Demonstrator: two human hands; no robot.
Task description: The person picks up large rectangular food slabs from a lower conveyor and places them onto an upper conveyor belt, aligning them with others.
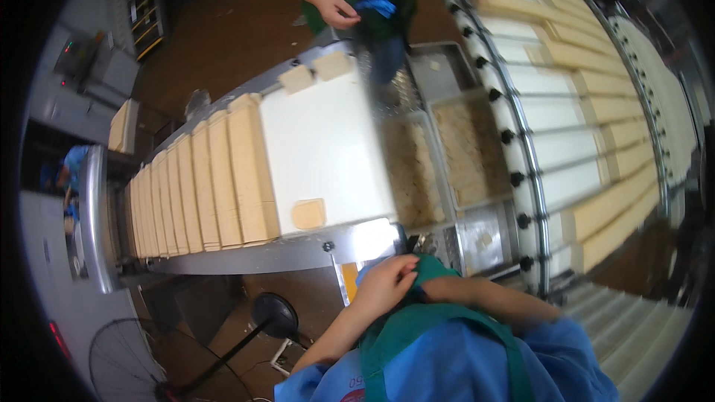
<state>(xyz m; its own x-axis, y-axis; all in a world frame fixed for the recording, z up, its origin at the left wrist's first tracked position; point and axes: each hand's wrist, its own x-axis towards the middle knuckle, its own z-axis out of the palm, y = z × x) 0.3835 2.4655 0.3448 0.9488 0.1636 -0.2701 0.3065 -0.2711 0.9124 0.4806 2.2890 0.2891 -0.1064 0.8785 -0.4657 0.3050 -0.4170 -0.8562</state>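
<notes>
My left hand (391, 279) is in front of my body with its fingers curled, close to the green apron (435, 271) and the near end of a conveyor. Whether anything is between those fingers cannot be seen. My right forearm (486, 293) crosses in front of me, and its hand is mostly hidden at the apron. Just beyond my left hand is the conveyor's white belt (327, 145). A single square beige slice (308, 214) lies on its near edge. To the left, rows of tightly packed beige food slices (223, 178) stretch across the belt.
Across the belt stands a co-worker in a green apron, one hand (338, 11) above its far end. Metal trays (455, 206) with crumbs sit between the conveyors. On the right, metal rods (558, 131) divide a second belt bearing slice rows (609, 223). A pedestal fan (125, 360) stands lower left.
</notes>
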